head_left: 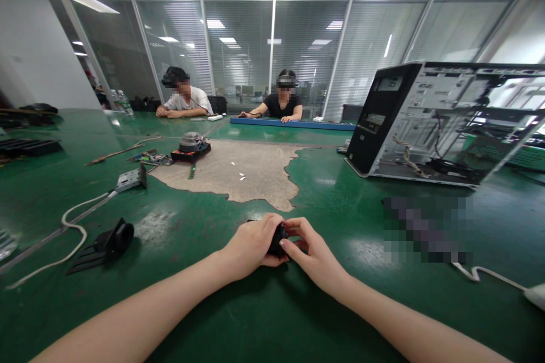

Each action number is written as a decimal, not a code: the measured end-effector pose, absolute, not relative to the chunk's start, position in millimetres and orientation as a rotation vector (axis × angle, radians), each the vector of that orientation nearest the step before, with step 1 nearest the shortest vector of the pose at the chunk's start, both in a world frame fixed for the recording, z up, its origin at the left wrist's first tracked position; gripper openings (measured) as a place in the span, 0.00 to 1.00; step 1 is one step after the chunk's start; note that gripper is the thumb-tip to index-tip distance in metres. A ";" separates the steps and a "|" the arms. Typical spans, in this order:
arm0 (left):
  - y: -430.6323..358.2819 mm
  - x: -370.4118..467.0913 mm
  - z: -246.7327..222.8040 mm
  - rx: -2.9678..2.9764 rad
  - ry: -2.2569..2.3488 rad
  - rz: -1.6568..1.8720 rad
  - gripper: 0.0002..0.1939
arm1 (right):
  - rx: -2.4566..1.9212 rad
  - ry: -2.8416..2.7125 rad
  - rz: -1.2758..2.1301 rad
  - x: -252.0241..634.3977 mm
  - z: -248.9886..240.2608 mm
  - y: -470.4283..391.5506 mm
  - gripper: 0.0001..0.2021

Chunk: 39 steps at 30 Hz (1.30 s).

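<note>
Just above the table in front of me, a small black part (pixel 277 241) with a rounded right end is held between both hands; its exact kind is hidden by the fingers. My left hand (pixel 255 241) is closed around its left side and top. From the right, my right hand (pixel 309 244) grips its rounded end with thumb and fingers. To the left of my hands lies a black plastic piece (pixel 111 241) with a round opening and slatted bars.
An opened computer case (pixel 409 125) stands at right, near a blurred strip (pixel 421 229) with a white cable. A metal bracket (pixel 131 177), a black-and-red part (pixel 191 148) and a white cable (pixel 80 232) lie leftward. Two people (pixel 187 99) sit across the green table (pixel 238 317).
</note>
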State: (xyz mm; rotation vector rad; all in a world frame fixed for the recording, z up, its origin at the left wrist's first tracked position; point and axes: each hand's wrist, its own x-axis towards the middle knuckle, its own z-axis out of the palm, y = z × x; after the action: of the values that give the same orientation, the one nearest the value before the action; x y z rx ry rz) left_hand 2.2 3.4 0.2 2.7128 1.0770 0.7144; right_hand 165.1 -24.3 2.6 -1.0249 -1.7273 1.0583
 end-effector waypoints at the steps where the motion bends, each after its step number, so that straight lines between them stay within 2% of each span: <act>1: 3.7 2.2 0.0 2.717 1.078 0.718 0.29 | -1.034 -1.719 1.070 165.1 2.6 -24.2 0.11; 11: 1.5 2.2 1.6 2.718 1.066 0.737 0.28 | -0.993 -1.733 1.098 165.3 3.8 -25.5 0.06; 16: 0.6 2.0 4.4 2.713 1.070 0.724 0.29 | -1.018 -1.718 1.112 164.3 4.1 -24.3 0.07; 25: 0.3 1.8 3.8 2.743 1.089 0.679 0.30 | -0.963 -1.850 0.860 165.2 3.5 -28.2 0.09; 30: 0.9 2.5 2.6 2.723 1.062 0.725 0.28 | -0.982 -1.793 0.930 164.8 1.5 -26.2 0.06; 39: -0.2 1.5 3.0 2.724 1.046 0.729 0.30 | -1.072 -1.757 1.015 163.9 2.0 -25.9 0.09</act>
State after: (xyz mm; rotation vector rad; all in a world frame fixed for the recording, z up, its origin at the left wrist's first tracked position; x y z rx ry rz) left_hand 1.5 -0.2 3.0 2.7240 1.0460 0.7287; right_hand 163.9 -25.9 2.0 -1.0720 -1.7567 1.0152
